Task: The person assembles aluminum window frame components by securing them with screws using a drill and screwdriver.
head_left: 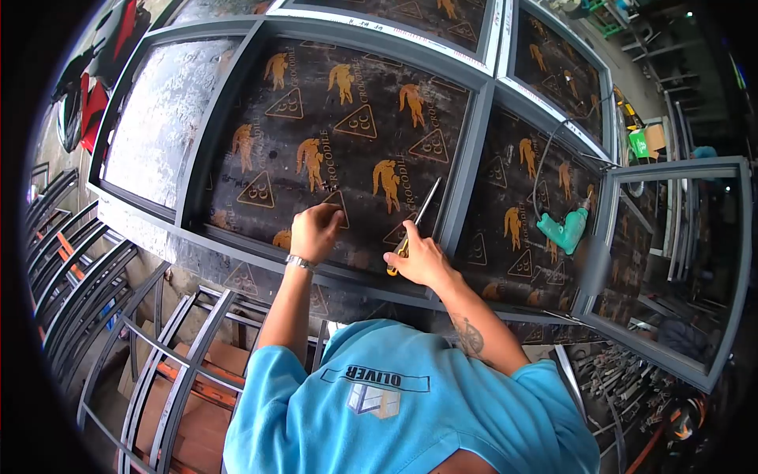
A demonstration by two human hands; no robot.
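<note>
My right hand (425, 257) is wrapped round a screwdriver (426, 201) with a yellow and black handle, its long metal shaft pointing up and away. My left hand (317, 231), with a metal band at the wrist, has its fingers curled together low over the dark printed board (300, 103). What those fingers hold, if anything, is hidden. Just beyond them lie small pieces (328, 186) too small to name. Both hands are inside one opening of a large grey metal frame (462, 170) that lies flat on the board.
A green power drill (564, 229) with a cord lies in the right-hand opening. A smaller grey frame (714, 167) stands out at the right edge. Racks of metal frames (170, 387) sit at the lower left. A red and black motorbike (95, 110) is at the upper left.
</note>
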